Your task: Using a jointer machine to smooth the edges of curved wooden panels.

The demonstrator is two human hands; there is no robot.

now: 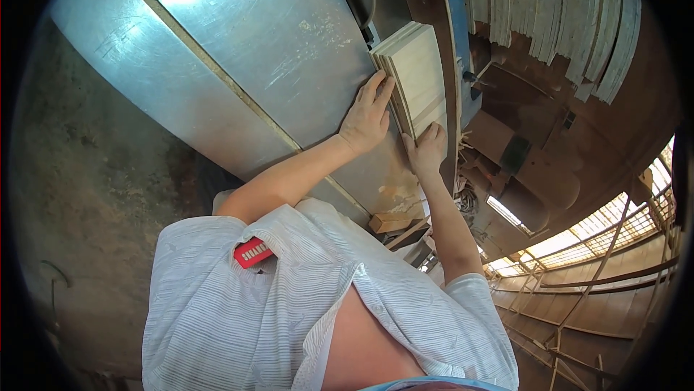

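Observation:
A stack of thin, pale wooden boards [421, 76] lies at the right edge of a shiny metal table [289, 51], its long side running away from me. Against the stack's left side rest the stretched fingers of my left hand [367, 115], pressing on the board edges without wrapping round them. My right hand [426, 151] has hold of the near end, with the thumb at the left corner and the fingers over the top board. How far the thumb reaches under the stack is hidden.
A narrow slot [217, 69] runs across the metal table. Beyond its right edge stands a blue machine part [463, 51]. Long stacked wooden strips [549, 15] fill the upper right. Close to my body lies a small wooden block [389, 222]. Wood scraps litter the floor at right.

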